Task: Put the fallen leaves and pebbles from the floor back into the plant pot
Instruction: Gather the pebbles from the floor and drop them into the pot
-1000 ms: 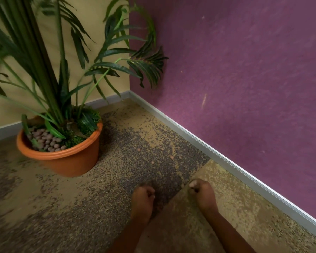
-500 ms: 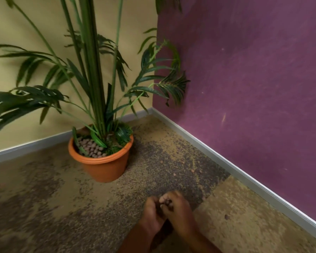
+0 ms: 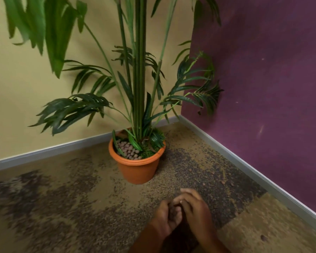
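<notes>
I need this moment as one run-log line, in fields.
left hand: cups gathered pebbles | right hand: fingertips at left palm, grip unclear | loose pebbles: on carpet | plant pot: apart from hands

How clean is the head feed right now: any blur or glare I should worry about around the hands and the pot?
Head view: motion blur smears the mottled brown carpet at left and the large green fronds top left; the orange plastic plant pot is fairly sharp; the left hand, cupping brown pebbles, and the right hand are soft; dim even light, no glare.
</notes>
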`<state>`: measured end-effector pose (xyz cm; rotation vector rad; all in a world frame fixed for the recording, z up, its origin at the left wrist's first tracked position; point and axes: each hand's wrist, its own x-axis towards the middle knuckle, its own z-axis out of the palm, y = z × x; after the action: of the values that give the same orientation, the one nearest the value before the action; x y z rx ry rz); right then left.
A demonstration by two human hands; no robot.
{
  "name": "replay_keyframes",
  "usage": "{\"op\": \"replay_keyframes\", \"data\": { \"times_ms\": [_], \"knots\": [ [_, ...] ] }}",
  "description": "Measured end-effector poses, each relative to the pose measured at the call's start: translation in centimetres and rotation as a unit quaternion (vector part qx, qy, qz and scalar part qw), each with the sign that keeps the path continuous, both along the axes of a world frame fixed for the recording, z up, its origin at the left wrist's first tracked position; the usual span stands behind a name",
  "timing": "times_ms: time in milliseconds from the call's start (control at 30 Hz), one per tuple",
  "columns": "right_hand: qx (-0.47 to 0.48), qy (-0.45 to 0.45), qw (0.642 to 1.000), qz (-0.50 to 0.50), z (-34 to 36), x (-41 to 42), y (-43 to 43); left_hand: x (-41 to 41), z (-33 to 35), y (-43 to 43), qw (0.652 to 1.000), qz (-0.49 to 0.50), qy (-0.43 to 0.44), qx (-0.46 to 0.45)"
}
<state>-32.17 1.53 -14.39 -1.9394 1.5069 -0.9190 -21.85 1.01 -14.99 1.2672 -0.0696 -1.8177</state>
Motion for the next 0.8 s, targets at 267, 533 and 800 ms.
{"op": "replay_keyframes", "data": {
  "times_ms": [267, 533, 800],
  "knots": [
    [0.068, 0.047, 0.997, -0.002, -3.6, -1.2, -0.5, 3.4, 3.5, -2.5, 0.998, -0.028, -0.04, -0.036],
    [0.091, 0.142, 0.986, -0.02, -6.5, -2.2, 0.1, 8.6, 11.9, -6.4, 0.978, 0.172, -0.024, -0.12],
    [-0.011, 0.274, 0.961, 0.027, -7.3, -2.6, 0.6, 11.7, 15.9, -8.6, 0.966, 0.207, -0.028, -0.149]
  ]
}}
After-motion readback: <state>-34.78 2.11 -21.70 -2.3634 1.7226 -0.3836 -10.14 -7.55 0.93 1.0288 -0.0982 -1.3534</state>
